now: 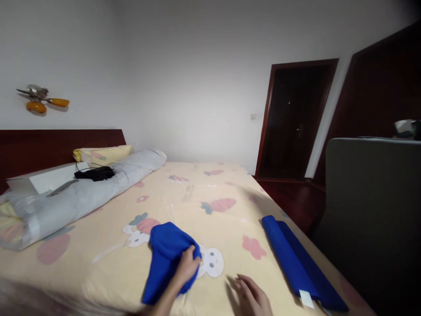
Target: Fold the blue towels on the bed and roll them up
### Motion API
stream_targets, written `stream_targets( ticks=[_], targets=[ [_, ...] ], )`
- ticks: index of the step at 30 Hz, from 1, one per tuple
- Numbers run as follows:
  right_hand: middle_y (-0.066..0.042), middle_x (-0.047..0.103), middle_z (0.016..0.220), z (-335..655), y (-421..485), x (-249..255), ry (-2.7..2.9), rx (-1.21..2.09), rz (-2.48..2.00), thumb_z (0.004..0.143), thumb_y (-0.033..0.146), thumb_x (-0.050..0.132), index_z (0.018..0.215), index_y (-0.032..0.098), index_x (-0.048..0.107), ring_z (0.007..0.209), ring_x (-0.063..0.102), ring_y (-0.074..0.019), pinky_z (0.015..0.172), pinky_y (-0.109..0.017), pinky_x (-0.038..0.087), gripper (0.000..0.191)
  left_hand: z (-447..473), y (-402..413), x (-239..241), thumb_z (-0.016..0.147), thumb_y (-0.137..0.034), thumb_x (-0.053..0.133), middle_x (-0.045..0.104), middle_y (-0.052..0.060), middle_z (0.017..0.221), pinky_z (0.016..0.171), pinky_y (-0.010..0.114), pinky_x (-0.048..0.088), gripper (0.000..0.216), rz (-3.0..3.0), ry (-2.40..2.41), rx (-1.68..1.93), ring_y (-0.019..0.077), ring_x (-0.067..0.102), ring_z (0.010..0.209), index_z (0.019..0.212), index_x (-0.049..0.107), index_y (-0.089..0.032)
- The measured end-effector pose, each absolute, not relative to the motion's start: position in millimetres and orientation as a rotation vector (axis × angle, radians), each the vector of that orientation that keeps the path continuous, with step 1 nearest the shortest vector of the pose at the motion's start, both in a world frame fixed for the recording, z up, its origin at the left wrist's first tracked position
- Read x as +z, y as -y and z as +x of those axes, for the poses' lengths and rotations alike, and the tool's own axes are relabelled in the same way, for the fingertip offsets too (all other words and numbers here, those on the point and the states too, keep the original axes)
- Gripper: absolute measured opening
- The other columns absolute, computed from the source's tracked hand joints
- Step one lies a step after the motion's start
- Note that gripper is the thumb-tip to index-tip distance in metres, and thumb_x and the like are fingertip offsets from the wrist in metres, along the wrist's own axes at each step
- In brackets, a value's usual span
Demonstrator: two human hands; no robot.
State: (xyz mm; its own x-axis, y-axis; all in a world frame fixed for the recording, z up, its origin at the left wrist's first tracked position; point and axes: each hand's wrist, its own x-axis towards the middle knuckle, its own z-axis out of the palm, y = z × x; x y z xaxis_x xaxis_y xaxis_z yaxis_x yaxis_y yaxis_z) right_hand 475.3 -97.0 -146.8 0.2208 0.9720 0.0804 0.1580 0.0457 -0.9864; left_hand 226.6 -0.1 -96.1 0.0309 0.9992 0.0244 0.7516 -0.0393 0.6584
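A crumpled blue cloth (164,256) lies on the yellow cartoon-print bed sheet (204,206) near the front edge. My left hand (187,267) rests on its right side with the fingers closed on a fold of it. Just to the right, my right hand (251,296) lies flat on the sheet, fingers apart, holding nothing. A second blue cloth (296,261), folded into a long narrow strip with a white tag at its near end, lies along the bed's right edge.
A rolled grey quilt (85,195) lies across the head of the bed with a black item (95,173) and a white board (49,177) on it. A yellow pillow (101,154) sits by the dark headboard. A grey cabinet (371,210) stands right, a dark door (292,120) behind.
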Motion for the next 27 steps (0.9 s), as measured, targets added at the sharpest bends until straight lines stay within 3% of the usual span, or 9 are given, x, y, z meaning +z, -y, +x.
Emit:
stream_targets(
  ticks=[4, 7, 10, 12, 14, 16, 19, 23, 27],
  targets=[
    [-0.013, 0.068, 0.085, 424.9, 56.2, -120.1, 0.929, 1.322, -1.132, 0.073, 0.081, 0.045, 0.089, 0.014, 0.069, 0.084, 0.065, -0.0282, 0.079, -0.041, 0.052, 0.073, 277.2, 43.5, -97.3, 0.077, -0.027, 0.060, 0.066, 0.010, 0.119, 0.093, 0.028, 0.046, 0.048, 1.927, -1.238, 0.578, 0.0204, 0.061, 0.107, 0.124, 0.060, -0.017],
    [-0.011, 0.069, 0.086, 429.5, 41.7, -114.5, 1.069, 1.321, -1.177, 0.062, 0.069, 0.064, 0.085, 0.013, 0.068, 0.091, 0.064, -0.0286, 0.088, -0.040, 0.048, 0.061, 276.0, 47.8, -88.3, 0.082, -0.039, 0.060, 0.071, 0.007, 0.101, 0.077, 0.028, 0.050, 0.043, 1.923, -0.808, 0.365, 0.0189, 0.066, 0.087, 0.118, 0.065, -0.017],
    [-0.008, 0.070, 0.092, 440.4, 40.8, -113.4, 1.202, 1.454, -1.136, 0.057, 0.044, 0.071, 0.100, 0.014, 0.066, 0.088, 0.065, -0.0265, 0.083, -0.037, 0.049, 0.053, 249.0, 18.8, -78.4, 0.092, -0.037, 0.046, 0.071, 0.006, 0.095, 0.081, 0.026, 0.049, 0.033, 1.939, -1.138, 0.593, 0.0166, 0.065, 0.088, 0.102, 0.069, -0.015],
    [-0.007, 0.071, 0.098, 444.4, 40.2, -110.1, 1.303, 1.511, -1.070, 0.058, 0.029, 0.062, 0.108, 0.015, 0.064, 0.088, 0.066, -0.0250, 0.081, -0.035, 0.050, 0.052, 224.2, -8.8, -76.4, 0.093, -0.027, 0.041, 0.065, 0.011, 0.117, 0.100, 0.030, 0.041, 0.032, 1.911, -1.582, 0.790, 0.0191, 0.058, 0.113, 0.109, 0.066, -0.014],
    [-0.006, 0.070, 0.104, 447.7, 34.4, -102.5, 1.496, 1.332, -1.155, 0.057, 0.019, 0.049, 0.110, 0.015, 0.065, 0.093, 0.066, -0.0236, 0.083, -0.033, 0.050, 0.056, 200.1, -32.4, -80.2, 0.091, -0.019, 0.042, 0.043, 0.019, 0.144, 0.114, 0.042, 0.025, 0.042, 1.836, -1.826, 0.812, 0.0266, 0.037, 0.137, 0.129, 0.055, -0.010],
    [-0.006, 0.070, 0.107, 452.0, 22.9, -91.3, 1.689, 1.019, -1.320, 0.055, 0.013, 0.042, 0.108, 0.016, 0.068, 0.100, 0.064, -0.0231, 0.090, -0.033, 0.048, 0.060, 181.5, -47.3, -89.0, 0.085, -0.013, 0.047, 0.031, 0.019, 0.152, 0.115, 0.051, 0.016, 0.053, 1.777, -1.912, 0.747, 0.0309, 0.026, 0.143, 0.138, 0.049, -0.011],
    [-0.014, 0.065, 0.115, 456.2, 4.0, -74.4, 1.768, 0.632, -1.477, 0.063, 0.007, 0.039, 0.113, 0.013, 0.069, 0.116, 0.054, -0.0296, 0.103, -0.043, 0.036, 0.058, 166.8, -58.0, -104.3, 0.075, -0.006, 0.055, 0.040, 0.012, 0.149, 0.116, 0.047, 0.016, 0.061, 1.762, -1.892, 0.686, 0.0277, 0.031, 0.141, 0.135, 0.053, -0.017],
    [-0.023, 0.040, 0.145, 441.9, -3.1, -69.6, 1.798, 0.220, -1.660, 0.074, 0.002, 0.037, 0.133, 0.008, 0.056, 0.136, 0.031, -0.0382, 0.111, -0.054, 0.016, 0.062, 164.5, -71.6, -113.2, 0.074, -0.010, 0.054, 0.056, 0.009, 0.136, 0.111, 0.034, 0.029, 0.053, 1.708, -1.797, 0.763, 0.0217, 0.046, 0.130, 0.127, 0.059, -0.016],
    [-0.014, 0.045, 0.143, 409.2, 0.7, -86.6, 1.964, 0.147, -1.542, 0.077, 0.010, 0.046, 0.127, 0.019, 0.060, 0.131, 0.038, -0.0329, 0.107, -0.049, 0.026, 0.052, 174.6, -80.7, -109.5, 0.077, -0.015, 0.044, 0.068, 0.010, 0.114, 0.090, 0.024, 0.046, 0.038, 1.604, -1.588, 0.904, 0.0176, 0.063, 0.105, 0.108, 0.066, -0.013]
  ],
)
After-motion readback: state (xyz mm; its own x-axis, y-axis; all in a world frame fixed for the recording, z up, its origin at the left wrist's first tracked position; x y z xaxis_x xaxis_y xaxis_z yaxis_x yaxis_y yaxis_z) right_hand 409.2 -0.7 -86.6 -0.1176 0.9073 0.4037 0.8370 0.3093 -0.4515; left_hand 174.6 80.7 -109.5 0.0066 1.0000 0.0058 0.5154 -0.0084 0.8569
